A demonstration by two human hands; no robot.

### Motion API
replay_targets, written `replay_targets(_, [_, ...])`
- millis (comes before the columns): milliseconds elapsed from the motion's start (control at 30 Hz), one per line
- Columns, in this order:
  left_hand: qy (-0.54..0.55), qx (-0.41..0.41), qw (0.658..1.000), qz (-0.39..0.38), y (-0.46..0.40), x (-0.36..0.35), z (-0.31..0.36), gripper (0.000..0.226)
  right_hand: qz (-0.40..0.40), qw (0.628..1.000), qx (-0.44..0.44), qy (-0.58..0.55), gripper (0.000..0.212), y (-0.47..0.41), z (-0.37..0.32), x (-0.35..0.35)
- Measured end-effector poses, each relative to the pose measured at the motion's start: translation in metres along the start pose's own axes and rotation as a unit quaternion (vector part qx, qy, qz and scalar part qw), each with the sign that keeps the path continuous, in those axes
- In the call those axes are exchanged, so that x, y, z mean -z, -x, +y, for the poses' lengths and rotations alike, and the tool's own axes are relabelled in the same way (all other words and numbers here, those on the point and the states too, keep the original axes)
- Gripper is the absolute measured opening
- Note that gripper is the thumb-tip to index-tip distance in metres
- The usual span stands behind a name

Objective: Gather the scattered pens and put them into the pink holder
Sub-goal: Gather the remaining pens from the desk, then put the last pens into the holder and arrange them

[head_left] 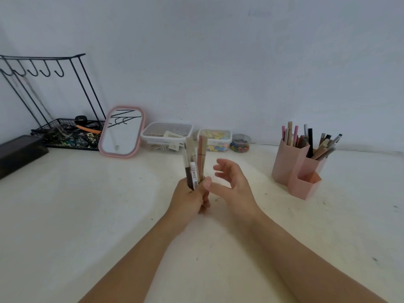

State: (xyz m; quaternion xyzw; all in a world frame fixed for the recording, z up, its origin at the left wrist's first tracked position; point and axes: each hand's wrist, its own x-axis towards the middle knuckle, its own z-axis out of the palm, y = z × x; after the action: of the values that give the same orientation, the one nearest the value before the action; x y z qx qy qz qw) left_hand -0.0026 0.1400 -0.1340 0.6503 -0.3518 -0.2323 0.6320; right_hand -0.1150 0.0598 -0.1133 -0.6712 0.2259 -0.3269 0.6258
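Left hand [190,200] gripped upright pen bundle [195,162] low, well left of pink holder [295,171]. Right hand [231,182] open, empty, beside bundle. Judged light, stiff, slippery; fanning likely; steady upper shafts.

Matt pink plastic holder [290,165], black wire metal rack [54,84], clear glossy plastic boxes [166,133], scuffed matt tabletop [87,204].

My left hand [189,201] hides the lower ends of the pens [195,162] — count unclear, only "SWEET" readable. Both my forearms are cut off at the bottom edge. Wire rack [47,88] and black box [18,153] are cropped at left — basket contents too jumbled to identify.
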Motion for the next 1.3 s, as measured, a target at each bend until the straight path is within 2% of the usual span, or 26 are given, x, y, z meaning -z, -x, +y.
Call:
replay_targets(67, [-0.045,-0.030,0.998,-0.027,0.004,-0.007,-0.001,0.022,-0.048,0.999,0.022,0.014,0.080,-0.002,-0.007,0.004])
replay_targets(100, [-0.041,-0.034,0.998,-0.040,0.007,-0.015,-0.002,0.017,-0.061,0.997,0.033,0.021,0.078,-0.001,-0.009,0.003])
replay_targets(133, [-0.037,-0.031,0.998,-0.046,0.010,-0.023,-0.003,0.020,-0.051,0.998,0.038,0.030,0.067,-0.001,-0.010,0.002])
replay_targets(200, [-0.060,-0.039,0.997,-0.041,0.013,-0.035,-0.002,0.027,0.025,0.998,0.043,0.043,0.027,0.000,-0.013,-0.003])
replay_targets(233, [-0.092,-0.049,0.994,-0.040,0.013,-0.039,-0.001,0.026,0.061,0.996,0.038,0.045,0.016,-0.001,-0.012,-0.003])
replay_targets(367, [-0.151,-0.037,0.986,-0.066,0.007,-0.057,0.002,0.033,0.111,0.993,0.005,0.033,0.031,-0.002,-0.015,0.012])
replay_targets(467, [-0.157,-0.036,0.982,-0.096,0.006,-0.070,0.008,0.015,0.132,0.989,0.035,0.047,0.036,0.002,-0.021,0.031])
replay_targets(567, [-0.153,-0.050,0.980,-0.113,0.001,-0.070,0.009,0.042,0.142,0.981,0.083,0.101,0.039,0.003,-0.025,0.062])
replay_targets(633, [-0.134,-0.048,0.984,-0.108,-0.003,-0.068,0.010,0.049,0.148,0.978,0.089,0.119,0.038,0.001,-0.023,0.079])
replay_targets(733, [-0.104,-0.027,0.990,-0.094,-0.007,-0.070,0.013,0.046,0.120,0.975,0.079,0.172,0.040,0.003,-0.010,0.089])
replay_targets(867, [-0.118,-0.025,0.988,-0.094,-0.008,-0.072,0.010,0.036,0.089,0.974,0.076,0.193,0.045,0.006,-0.004,0.092])
replay_targets(933, [-0.121,-0.033,0.989,-0.083,-0.006,-0.070,0.005,0.034,0.132,0.957,0.096,0.241,0.041,0.008,-0.013,0.099])
replay_targets(1000, [-0.110,-0.038,0.991,-0.064,-0.005,-0.068,0.003,0.033,0.206,0.910,0.151,0.325,0.040,0.010,-0.023,0.116])
replay_targets(1067, [-0.093,-0.041,0.994,-0.051,-0.005,-0.067,0.002,0.028,0.246,0.871,0.141,0.402,0.036,0.013,-0.027,0.137])
replay_targets(1200, [-0.076,-0.035,0.996,-0.044,-0.007,-0.069,0.004,0.021,0.192,0.837,0.006,0.511,0.038,0.006,-0.010,0.155])
replay_targets(1300, [-0.057,-0.052,0.996,-0.036,-0.008,-0.072,0.005,0.018,0.149,0.856,0.010,0.495,0.041,0.003,-0.009,0.147])
